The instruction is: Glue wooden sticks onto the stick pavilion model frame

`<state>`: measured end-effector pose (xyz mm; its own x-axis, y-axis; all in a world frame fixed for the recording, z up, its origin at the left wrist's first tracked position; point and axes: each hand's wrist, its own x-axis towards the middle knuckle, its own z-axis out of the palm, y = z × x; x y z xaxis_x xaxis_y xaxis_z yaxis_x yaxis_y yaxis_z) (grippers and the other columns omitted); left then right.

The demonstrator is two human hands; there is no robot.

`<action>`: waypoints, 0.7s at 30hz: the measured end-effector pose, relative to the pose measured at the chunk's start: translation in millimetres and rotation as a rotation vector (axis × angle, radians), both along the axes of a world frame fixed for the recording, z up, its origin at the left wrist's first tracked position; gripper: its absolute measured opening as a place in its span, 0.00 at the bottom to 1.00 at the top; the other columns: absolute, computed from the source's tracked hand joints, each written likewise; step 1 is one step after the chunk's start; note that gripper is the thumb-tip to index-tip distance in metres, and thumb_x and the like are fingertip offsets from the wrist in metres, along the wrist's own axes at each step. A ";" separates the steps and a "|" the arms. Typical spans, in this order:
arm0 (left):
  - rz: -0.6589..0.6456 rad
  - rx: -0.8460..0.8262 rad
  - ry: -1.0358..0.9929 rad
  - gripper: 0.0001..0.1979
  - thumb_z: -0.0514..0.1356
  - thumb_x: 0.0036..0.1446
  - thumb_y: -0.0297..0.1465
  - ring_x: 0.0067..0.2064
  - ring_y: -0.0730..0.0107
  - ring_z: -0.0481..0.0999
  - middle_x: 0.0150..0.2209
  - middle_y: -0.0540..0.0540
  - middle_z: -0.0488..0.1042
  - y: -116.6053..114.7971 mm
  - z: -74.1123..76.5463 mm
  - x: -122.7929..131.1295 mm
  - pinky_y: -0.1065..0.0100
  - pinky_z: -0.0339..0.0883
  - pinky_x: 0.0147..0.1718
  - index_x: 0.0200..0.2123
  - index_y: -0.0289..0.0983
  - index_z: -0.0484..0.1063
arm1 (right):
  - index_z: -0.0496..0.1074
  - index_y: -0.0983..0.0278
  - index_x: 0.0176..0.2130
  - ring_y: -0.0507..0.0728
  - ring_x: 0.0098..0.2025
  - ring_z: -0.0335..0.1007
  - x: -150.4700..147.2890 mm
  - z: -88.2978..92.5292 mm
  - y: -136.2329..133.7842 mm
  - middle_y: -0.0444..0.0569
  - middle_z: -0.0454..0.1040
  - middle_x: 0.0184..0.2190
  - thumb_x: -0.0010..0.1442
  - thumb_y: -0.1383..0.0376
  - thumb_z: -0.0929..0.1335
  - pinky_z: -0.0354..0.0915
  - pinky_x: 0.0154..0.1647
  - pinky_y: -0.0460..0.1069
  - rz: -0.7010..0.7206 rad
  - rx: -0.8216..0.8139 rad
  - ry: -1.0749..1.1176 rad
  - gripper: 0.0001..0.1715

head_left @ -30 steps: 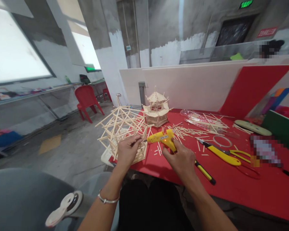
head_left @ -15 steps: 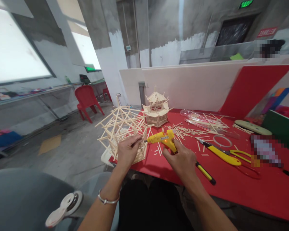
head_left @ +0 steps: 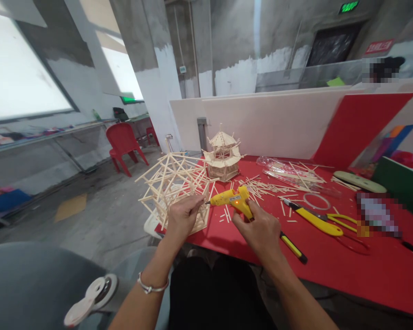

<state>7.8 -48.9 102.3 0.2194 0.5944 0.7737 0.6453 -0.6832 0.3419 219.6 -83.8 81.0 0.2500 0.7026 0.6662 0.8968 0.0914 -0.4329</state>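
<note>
Right hand point(head_left: 261, 231) gripping glue gun point(head_left: 232, 199), nozzle leftward

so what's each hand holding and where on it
Right hand grips the yellow glue gun by its handle. Left hand pinches a thin stick against the wooden stick frame.

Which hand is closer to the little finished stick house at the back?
Left. The left hand sits just below-left of the finished stick house; the right hand, holding the glue gun, is farther below.
</note>
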 end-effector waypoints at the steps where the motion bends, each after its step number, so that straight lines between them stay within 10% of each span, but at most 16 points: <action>1: -0.008 0.012 0.016 0.12 0.59 0.59 0.23 0.41 0.66 0.81 0.39 0.46 0.82 0.2 0.4 -0.3 0.66 0.76 0.41 0.43 0.41 0.78 | 0.77 0.61 0.40 0.56 0.21 0.67 0.2 0.0 -0.1 0.45 0.74 0.18 0.52 0.55 0.66 0.50 0.25 0.48 -0.001 0.001 -0.002 0.19; 21: -0.095 0.076 0.206 0.15 0.54 0.61 0.22 0.44 0.66 0.80 0.42 0.42 0.80 -0.1 3.2 -8.0 0.65 0.74 0.46 0.47 0.40 0.75 | 0.75 0.64 0.44 0.59 0.26 0.73 7.6 -2.7 -10.3 0.50 0.77 0.25 0.53 0.42 0.66 0.58 0.28 0.49 0.089 -0.120 0.121 0.32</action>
